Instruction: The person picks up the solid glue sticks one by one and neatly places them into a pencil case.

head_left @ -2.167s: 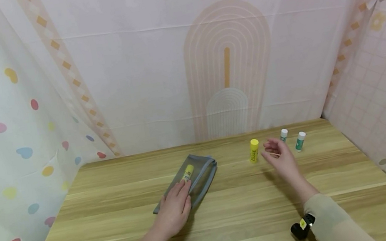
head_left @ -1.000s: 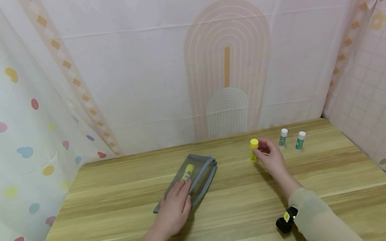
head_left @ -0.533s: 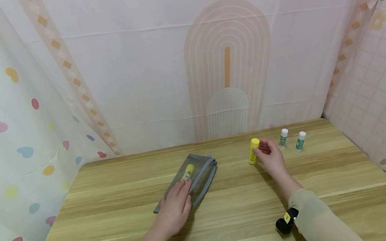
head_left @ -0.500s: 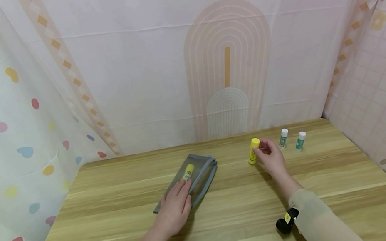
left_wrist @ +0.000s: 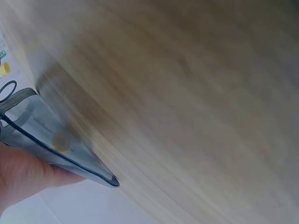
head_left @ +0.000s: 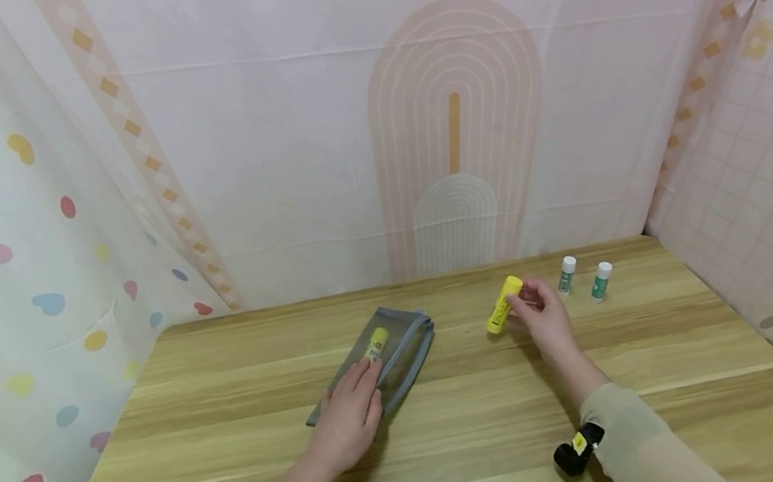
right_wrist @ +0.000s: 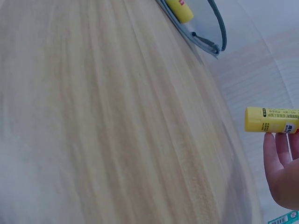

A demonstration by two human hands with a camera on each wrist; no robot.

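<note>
A grey mesh pouch (head_left: 389,352) lies on the wooden table (head_left: 460,415) with a yellow glue stick (head_left: 376,343) inside it. My left hand (head_left: 348,417) rests flat on the pouch's near end, fingers straight. My right hand (head_left: 538,316) pinches a second yellow glue stick (head_left: 504,305) and holds it tilted just above the table, right of the pouch. In the right wrist view that stick (right_wrist: 272,120) lies across my fingertips (right_wrist: 280,148), with the pouch (right_wrist: 202,25) beyond. The left wrist view shows the pouch (left_wrist: 44,140) under my palm.
Two small green glue sticks with white caps (head_left: 567,275) (head_left: 600,281) stand upright at the back right of the table. Patterned cloth walls close in the back and both sides.
My right hand reached the standing yellow glue stick, took hold of it and lifted it, tilting it to the left. My left hand stayed on the pouch.
</note>
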